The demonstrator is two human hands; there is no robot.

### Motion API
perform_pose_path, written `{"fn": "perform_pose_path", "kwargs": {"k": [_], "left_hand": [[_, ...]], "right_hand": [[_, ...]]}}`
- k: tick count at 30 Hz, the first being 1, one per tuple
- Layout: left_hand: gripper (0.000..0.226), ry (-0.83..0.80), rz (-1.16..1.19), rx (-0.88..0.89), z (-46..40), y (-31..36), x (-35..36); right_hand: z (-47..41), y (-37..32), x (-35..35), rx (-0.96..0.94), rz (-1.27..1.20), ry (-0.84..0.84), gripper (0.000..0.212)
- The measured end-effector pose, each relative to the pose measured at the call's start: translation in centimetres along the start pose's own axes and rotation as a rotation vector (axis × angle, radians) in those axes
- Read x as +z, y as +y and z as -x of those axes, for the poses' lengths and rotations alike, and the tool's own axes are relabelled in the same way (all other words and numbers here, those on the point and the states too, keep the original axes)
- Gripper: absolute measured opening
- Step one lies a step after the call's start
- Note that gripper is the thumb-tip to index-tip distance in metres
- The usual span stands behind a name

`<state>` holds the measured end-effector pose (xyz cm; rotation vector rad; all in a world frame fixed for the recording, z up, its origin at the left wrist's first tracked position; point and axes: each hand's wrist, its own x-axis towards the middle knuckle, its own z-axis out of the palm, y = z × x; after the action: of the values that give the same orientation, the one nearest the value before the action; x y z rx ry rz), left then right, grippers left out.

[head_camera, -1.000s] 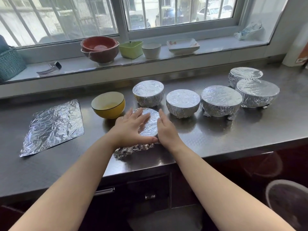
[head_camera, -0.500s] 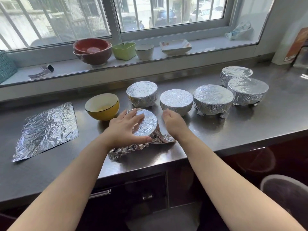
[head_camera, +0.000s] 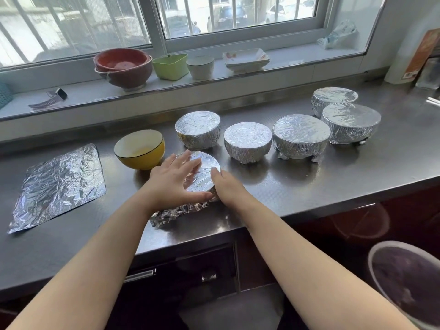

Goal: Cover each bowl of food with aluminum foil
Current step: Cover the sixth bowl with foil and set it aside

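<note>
The bowl under the hands [head_camera: 204, 172] is hidden by foil and by the left hand [head_camera: 175, 179], so its contents cannot be told; the right hand [head_camera: 226, 186] conceals the foil's right side. The five wrapped bowls [head_camera: 247, 141] likewise hide their food. At the left edge a teal basket [head_camera: 3, 95] is cut off; at lower right a dark round container [head_camera: 409, 282] and at upper right an orange box [head_camera: 426, 51] are cropped.
</note>
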<state>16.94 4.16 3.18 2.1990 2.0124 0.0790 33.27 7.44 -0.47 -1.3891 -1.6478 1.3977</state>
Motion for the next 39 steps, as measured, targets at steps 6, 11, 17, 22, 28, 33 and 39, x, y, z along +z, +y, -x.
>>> {"fn": "perform_pose_path", "kwargs": {"k": [6, 11, 17, 22, 28, 33, 39], "left_hand": [[0.118, 0.02, 0.015, 0.011, 0.0, -0.2, 0.2], [0.114, 0.042, 0.041, 0.013, 0.2, -0.3, 0.3], [0.108, 0.106, 0.168, -0.012, 1.1, -1.4, 0.7], [0.108, 0.13, 0.174, -0.008, 1.3, -1.2, 0.8], [0.107, 0.136, 0.201, -0.019, 1.2, -1.8, 1.0], [0.106, 0.131, 0.253, -0.048, 1.2, -2.2, 1.1], [0.112, 0.091, 0.168, -0.06, 0.7, -1.3, 0.5]], "right_hand": [[-2.3, 0.2, -0.8, 0.179, -0.188, -0.119, 0.096], [-3.9, 1.1, -2.0, 0.217, -0.32, -0.186, 0.061], [-4.5, -0.8, -1.9, 0.204, -0.289, -0.249, 0.051], [-5.0, -1.6, -0.8, 0.181, -0.216, -0.364, 0.081], [-3.7, -2.6, -2.3, 0.174, -0.212, -0.402, 0.06], [-4.9, -3.4, -1.5, 0.204, -0.103, -0.407, 0.079], [-3.2, -5.3, -3.4, 0.107, 0.221, -0.169, 0.086]]}}
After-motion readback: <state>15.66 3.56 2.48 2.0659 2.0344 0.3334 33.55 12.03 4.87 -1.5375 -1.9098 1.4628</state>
